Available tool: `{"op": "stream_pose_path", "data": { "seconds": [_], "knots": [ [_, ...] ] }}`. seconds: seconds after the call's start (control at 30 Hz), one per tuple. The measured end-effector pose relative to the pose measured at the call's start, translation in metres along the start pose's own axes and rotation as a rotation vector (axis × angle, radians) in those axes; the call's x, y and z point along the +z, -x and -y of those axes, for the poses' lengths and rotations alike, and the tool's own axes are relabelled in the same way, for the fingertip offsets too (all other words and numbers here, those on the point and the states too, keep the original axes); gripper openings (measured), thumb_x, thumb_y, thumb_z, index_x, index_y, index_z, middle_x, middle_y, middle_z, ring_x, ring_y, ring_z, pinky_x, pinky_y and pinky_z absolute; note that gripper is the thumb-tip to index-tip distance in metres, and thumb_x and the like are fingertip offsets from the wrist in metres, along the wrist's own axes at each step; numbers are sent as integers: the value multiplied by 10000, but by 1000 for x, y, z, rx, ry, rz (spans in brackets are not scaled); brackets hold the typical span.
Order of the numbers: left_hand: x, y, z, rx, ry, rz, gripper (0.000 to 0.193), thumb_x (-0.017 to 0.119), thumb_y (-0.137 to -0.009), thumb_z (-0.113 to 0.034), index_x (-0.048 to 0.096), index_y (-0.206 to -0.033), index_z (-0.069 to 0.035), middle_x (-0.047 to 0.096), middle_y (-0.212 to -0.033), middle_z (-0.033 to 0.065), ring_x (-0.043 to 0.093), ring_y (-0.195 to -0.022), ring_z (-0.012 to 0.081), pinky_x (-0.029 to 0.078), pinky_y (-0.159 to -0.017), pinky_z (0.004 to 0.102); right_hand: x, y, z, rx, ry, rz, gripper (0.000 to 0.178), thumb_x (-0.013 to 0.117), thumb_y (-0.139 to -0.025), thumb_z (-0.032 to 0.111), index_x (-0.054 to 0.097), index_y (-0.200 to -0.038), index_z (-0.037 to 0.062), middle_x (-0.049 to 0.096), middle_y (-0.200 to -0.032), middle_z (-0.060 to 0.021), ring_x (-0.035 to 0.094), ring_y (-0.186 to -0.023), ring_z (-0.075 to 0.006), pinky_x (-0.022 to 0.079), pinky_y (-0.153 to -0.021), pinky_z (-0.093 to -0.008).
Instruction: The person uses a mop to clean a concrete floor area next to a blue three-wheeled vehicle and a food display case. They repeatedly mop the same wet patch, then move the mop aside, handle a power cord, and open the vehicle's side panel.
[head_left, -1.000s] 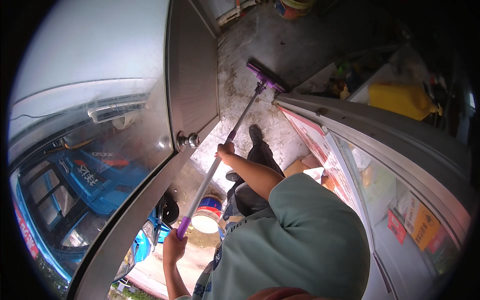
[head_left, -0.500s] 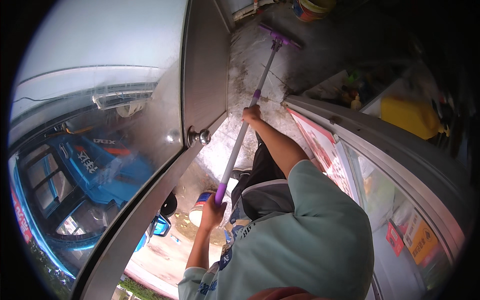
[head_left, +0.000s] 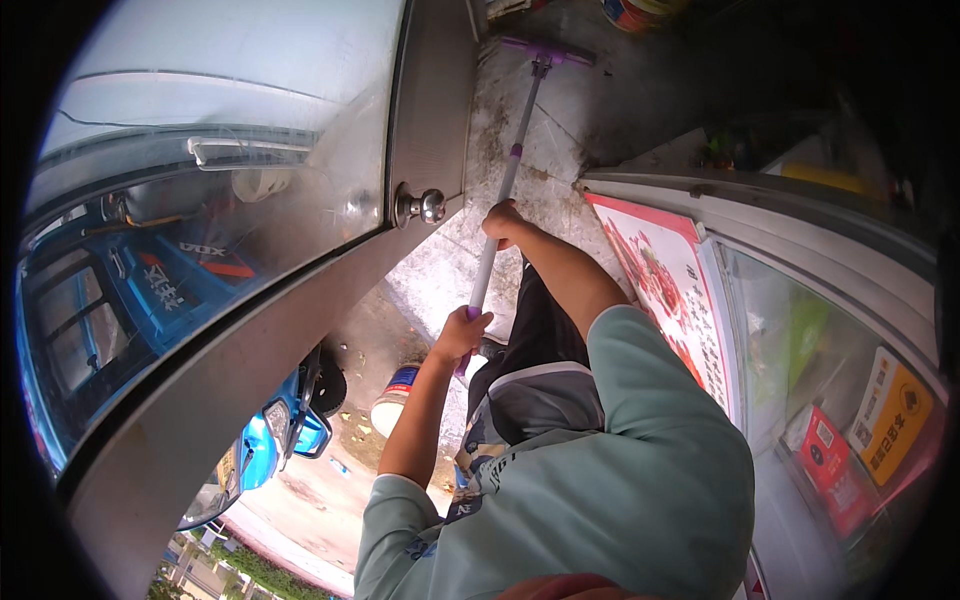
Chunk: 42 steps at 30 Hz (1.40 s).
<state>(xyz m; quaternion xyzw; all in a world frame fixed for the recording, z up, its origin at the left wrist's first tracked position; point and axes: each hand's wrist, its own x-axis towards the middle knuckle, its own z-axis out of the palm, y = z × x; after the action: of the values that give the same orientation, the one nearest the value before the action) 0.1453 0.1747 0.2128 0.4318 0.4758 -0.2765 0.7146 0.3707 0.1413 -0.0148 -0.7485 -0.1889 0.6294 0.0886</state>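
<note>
A mop (head_left: 522, 125) with a grey pole, purple joints and a flat purple head stretches away from me across the floor. My right hand (head_left: 503, 222) is wrapped round the middle of the pole. Lower down, near the purple end grip, my left hand (head_left: 462, 335) is closed on the same pole. The mop head (head_left: 547, 52) rests on the wet-looking concrete at the far end, where the light is dim. Whether its underside is sponge or cloth is hidden.
A glass-and-metal door with a round knob (head_left: 430, 206) stands close on the left. To the right are a picture board (head_left: 665, 290) and a glass cabinet (head_left: 770, 340). One bucket (head_left: 395, 398) sits by my left forearm, another bucket (head_left: 640, 10) beyond the mop head. Blue vehicles stand outside.
My left hand has moved forward, nearer my right hand. The mop head has shifted slightly away and to the left in view, and the whole view has moved a little.
</note>
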Motion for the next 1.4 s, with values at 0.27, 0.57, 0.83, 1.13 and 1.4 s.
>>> {"op": "stream_pose_path", "data": {
  "seconds": [0.27, 0.57, 0.83, 1.13, 1.4],
  "knots": [
    [-86, 178, 213, -151, 162, 28, 209, 654, -961, -175, 471, -883, -111, 422, -612, -56, 361, -433, 43, 305, -375, 224, 228, 93, 38, 171, -39, 159, 246, 425, -931, 113, 623, -947, -32, 721, -789, -192, 726, -635, -277, 562, -614, -389],
    [-97, 384, 348, -90, -742, -542, 289, 789, -777, -283, 651, -827, -33, 655, -695, 178, 647, -612, 354, 515, -601, 453, 407, 137, 17, 330, -1004, 5, 269, 551, -912, 45, 437, -1153, 7, 623, -880, -186, 702, -670, -340, 626, -553, -465],
    [-72, 278, 277, 18, -746, -503, 270, 742, -797, -292, 632, -849, -51, 669, -723, 199, 659, -685, 409, 513, -625, 501, 259, 91, -4, 285, -878, -270, 406, 611, -862, 86, 431, -1184, -83, 642, -1009, -266, 713, -618, -357, 604, -481, -433],
    [31, -52, 33, 446, -574, -317, 241, 707, -784, -176, 651, -896, 31, 642, -704, 230, 658, -665, 394, 512, -638, 447, -121, -53, -103, 352, -412, -636, 573, 820, -718, 180, 539, -1139, -89, 703, -1041, -225, 713, -971, -335, 597, -787, -407],
    [77, -210, -21, 384, -470, -109, 328, 740, -817, -238, 602, -935, 35, 668, -805, 224, 661, -760, 400, 504, -674, 461, -154, -113, -170, 143, 353, -450, 533, 662, -855, 207, 436, -1187, -142, 692, -958, -243, 728, -787, -330, 598, -723, -396]
  ]
}}
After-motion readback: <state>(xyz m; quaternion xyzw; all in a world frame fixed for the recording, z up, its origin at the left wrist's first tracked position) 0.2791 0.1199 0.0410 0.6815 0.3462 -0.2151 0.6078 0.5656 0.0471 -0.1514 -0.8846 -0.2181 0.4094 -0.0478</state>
